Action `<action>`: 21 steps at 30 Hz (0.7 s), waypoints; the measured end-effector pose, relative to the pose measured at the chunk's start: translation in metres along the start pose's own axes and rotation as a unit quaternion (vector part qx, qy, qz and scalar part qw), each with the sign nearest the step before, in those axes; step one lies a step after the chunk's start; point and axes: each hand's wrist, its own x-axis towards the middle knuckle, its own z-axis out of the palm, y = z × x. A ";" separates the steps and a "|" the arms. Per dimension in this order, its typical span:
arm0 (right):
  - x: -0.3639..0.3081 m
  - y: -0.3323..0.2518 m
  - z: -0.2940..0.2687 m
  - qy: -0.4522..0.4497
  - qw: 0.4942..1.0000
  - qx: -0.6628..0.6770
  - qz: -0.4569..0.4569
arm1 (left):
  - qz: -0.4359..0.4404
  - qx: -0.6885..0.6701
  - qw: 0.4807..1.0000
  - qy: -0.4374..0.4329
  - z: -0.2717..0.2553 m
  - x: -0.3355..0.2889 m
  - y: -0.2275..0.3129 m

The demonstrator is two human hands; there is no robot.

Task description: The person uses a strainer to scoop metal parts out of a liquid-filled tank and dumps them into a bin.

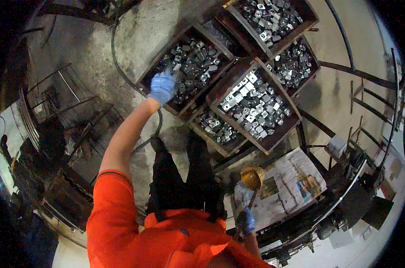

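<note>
My left hand (163, 85), in a blue-and-white knit glove, reaches over the left edge of a dark metal bin (146, 82). Its fingers stretch toward the small metal blocks (191, 67) heaped there, the tips blurred against them. Low on the right, close to my body, is my gloved right hand (246, 219), dark over part of the glove. Just beyond it stands a yellow-brown, bowl-shaped thing (252, 177) on a thin stem. That stem runs down to the right hand; whether the fingers grip it is hidden.
More bins of metal blocks stand around: a raised one (280, 134), one at the far right (242, 18) and others beneath. Printed paper (285, 192) covers a bench by my right hand. A dark hose (117, 53) crosses the floor, and metal frames (64, 89) stand left.
</note>
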 end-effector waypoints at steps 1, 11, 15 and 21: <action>0.001 0.001 -0.002 -0.008 1.000 0.016 0.024 | 0.039 -0.017 0.998 0.050 -0.006 0.006 0.011; 0.031 0.040 -0.051 0.060 0.983 -0.165 -0.054 | 0.258 0.056 0.964 0.034 0.026 0.049 0.021; 0.043 0.041 -0.061 0.088 0.991 -0.098 -0.035 | 0.240 0.056 0.969 0.009 0.027 0.042 -0.016; 0.012 -0.006 0.011 0.097 0.971 -0.218 -0.032 | -0.011 0.025 0.999 0.024 0.040 0.033 -0.054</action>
